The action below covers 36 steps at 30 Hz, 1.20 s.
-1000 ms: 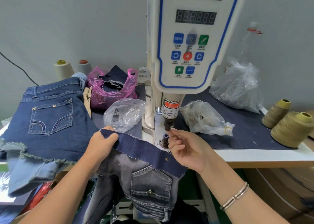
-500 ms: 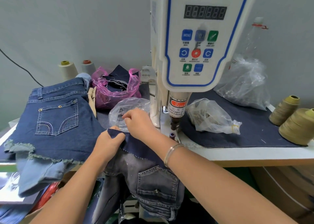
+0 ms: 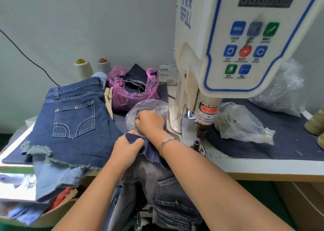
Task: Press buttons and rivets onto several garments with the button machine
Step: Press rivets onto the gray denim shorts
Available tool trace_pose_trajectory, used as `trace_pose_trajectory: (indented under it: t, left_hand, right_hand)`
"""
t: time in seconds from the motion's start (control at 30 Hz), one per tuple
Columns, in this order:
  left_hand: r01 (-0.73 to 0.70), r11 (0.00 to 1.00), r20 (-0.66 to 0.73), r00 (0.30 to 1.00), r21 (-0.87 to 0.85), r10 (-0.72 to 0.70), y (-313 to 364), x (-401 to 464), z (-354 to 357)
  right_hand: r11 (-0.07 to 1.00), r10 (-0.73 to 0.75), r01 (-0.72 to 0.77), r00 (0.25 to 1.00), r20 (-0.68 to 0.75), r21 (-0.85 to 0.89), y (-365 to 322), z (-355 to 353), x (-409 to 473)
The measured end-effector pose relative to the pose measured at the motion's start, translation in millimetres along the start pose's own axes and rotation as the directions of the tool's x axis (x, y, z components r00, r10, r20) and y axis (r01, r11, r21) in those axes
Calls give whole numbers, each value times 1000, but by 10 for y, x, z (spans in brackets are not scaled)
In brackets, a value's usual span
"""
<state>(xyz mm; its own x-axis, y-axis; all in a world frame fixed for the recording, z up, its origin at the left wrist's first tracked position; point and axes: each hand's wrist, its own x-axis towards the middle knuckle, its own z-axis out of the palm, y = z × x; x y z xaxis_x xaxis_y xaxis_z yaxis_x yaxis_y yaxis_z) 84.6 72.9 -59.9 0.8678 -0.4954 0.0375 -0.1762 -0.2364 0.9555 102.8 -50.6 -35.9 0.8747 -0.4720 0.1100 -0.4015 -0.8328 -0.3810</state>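
Observation:
The white button machine (image 3: 245,43) stands at the right, its press head (image 3: 201,130) above the lower die (image 3: 196,144). My left hand (image 3: 126,149) pinches the corner of a dark blue denim strip (image 3: 150,152), which lies over grey jeans (image 3: 166,187) hanging off the table's front. My right hand (image 3: 150,122) has crossed to the left and its curled fingers are inside a clear plastic bag (image 3: 149,106) of small parts. What the fingers hold is hidden.
Blue denim shorts (image 3: 73,122) lie on the table's left. A pink bag (image 3: 133,90) of denim scraps and two thread cones (image 3: 82,69) stand behind. Another clear bag (image 3: 242,123) of parts lies right of the press head, with a larger bag (image 3: 280,94) behind it.
My right hand left the die area, crossed left over the strip and reached into the clear bag. My left hand kept its grip on the strip. The view moved closer and left.

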Motion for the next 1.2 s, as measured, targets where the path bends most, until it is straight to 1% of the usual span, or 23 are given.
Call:
trace_pose_trajectory:
  t: [0.07, 0.37, 0.57, 0.7, 0.9, 1.0, 1.1, 1.2]
  left_hand:
    - [4, 1000, 2, 1000, -1, -4, 0, 2, 2]
    - [-19, 1000, 0, 1000, 2, 19, 2, 3, 3]
    - [2, 1000, 21, 1000, -22, -2, 11, -11, 2]
    - [-5, 998, 19, 1000, -61, 6, 0, -12, 8]
    - [-35, 997, 25, 999, -72, 37, 10, -21, 10]
    - [-29, 998, 21, 999, -62, 30, 23, -26, 8]
    - [-28, 998, 22, 999, -55, 30, 22, -22, 7]
    - [-26, 999, 22, 999, -47, 27, 5, -23, 6]
  right_hand:
    - [1000, 25, -25, 1000, 1, 18, -21, -5, 17]
    - [997, 51, -52, 999, 12, 60, -68, 3, 43]
    - [1000, 5, -5, 1000, -9, -12, -50, 47, 49]
    - [1000, -26, 26, 999, -22, -4, -23, 64, 28]
    - [999, -48, 48, 998, -50, -3, -22, 77, 26]
    - [998, -62, 62, 995, -77, -4, -15, 98, 17]
    - [997, -68, 64, 993, -95, -38, -11, 110, 24]
    - [995, -77, 71, 994, -82, -68, -9, 115, 27]
